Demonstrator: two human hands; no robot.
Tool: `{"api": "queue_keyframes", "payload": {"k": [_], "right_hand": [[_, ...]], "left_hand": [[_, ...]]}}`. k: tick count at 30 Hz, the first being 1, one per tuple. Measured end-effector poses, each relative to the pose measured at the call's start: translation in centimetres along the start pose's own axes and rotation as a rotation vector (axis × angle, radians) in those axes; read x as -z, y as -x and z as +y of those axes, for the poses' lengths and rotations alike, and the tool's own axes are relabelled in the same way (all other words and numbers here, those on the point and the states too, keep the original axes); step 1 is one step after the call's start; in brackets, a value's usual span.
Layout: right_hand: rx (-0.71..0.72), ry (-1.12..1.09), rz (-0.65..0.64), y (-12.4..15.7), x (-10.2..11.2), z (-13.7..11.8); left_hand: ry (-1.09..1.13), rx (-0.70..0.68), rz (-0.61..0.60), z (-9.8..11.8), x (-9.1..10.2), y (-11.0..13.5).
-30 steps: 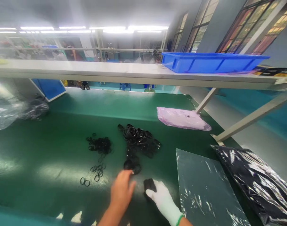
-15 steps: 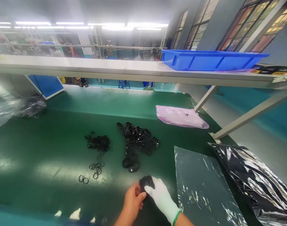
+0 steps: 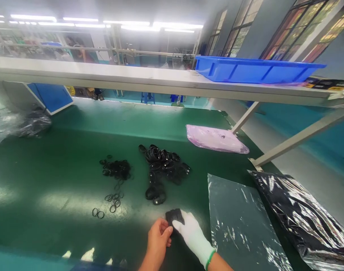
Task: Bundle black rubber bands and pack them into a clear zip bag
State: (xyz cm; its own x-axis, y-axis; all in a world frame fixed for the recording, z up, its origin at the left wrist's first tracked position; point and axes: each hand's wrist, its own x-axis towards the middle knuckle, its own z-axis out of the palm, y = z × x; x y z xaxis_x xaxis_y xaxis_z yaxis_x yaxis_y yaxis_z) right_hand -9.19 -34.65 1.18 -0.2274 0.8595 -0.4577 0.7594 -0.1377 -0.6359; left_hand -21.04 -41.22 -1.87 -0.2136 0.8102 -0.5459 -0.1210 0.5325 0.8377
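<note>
My right hand [image 3: 193, 233], in a white glove with a green cuff, is closed around a small stack of black ribbed pieces [image 3: 174, 217]. Bare, my left hand [image 3: 158, 238] touches the stack's lower left side, its fingers curled and thumb pressed in; whether it pinches the stack or a thin band there is hidden. Beyond both hands lies a pile of black oval rings [image 3: 168, 163] with a few more bundled at its near end [image 3: 155, 195]. Left of these are a heap of thin black bands [image 3: 117, 169] and several loose thin rings [image 3: 114, 201].
A clear plastic bag [image 3: 242, 222] lies flat at right, beside a filled black shiny bag [image 3: 302, 214]. Farther back is a pink bag [image 3: 215, 138]. A white shelf [image 3: 118, 75] crosses above the green table [image 3: 61, 162], bearing a blue bin [image 3: 256, 69]. Crumpled plastic [image 3: 25, 124] sits left.
The view has shifted slightly. Both hands stay together at the black stack, with little visible change in their hold; the piles on the table look the same.
</note>
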Motion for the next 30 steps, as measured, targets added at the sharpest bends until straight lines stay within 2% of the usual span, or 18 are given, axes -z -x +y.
{"api": "queue_keyframes", "payload": {"k": [4, 7, 9, 13, 15, 21, 26, 30], "right_hand": [[-0.007, 0.031, -0.008, -0.1, -0.1, 0.0], [-0.017, 0.056, -0.014, -0.2, -0.1, -0.3], [-0.021, 0.068, -0.019, -0.1, 0.0, -0.6], [-0.027, 0.087, -0.032, 0.0, 0.3, -1.1], [-0.029, 0.095, -0.046, 0.1, 0.5, -1.1], [-0.069, 0.099, -0.069, -0.1, 0.6, -0.8], [-0.097, 0.100, -0.068, -0.2, 0.5, -1.0], [-0.096, 0.099, -0.079, 0.0, 0.7, -1.1]], "left_hand": [[-0.008, -0.001, -0.020, 0.8, 0.0, 0.3], [-0.078, 0.001, -0.090, 1.1, 0.8, 0.6], [-0.224, -0.030, -0.114, 1.1, 1.5, 0.7], [-0.680, -0.173, -0.076, 1.4, 2.4, 0.2], [-0.799, -0.199, -0.079, 1.7, 2.5, -0.2], [-0.785, -0.150, -0.083, 2.3, 2.5, -0.4], [-0.824, -0.173, -0.084, 2.1, 2.5, -0.5], [-0.763, -0.152, -0.102, 2.2, 2.7, -0.7]]}}
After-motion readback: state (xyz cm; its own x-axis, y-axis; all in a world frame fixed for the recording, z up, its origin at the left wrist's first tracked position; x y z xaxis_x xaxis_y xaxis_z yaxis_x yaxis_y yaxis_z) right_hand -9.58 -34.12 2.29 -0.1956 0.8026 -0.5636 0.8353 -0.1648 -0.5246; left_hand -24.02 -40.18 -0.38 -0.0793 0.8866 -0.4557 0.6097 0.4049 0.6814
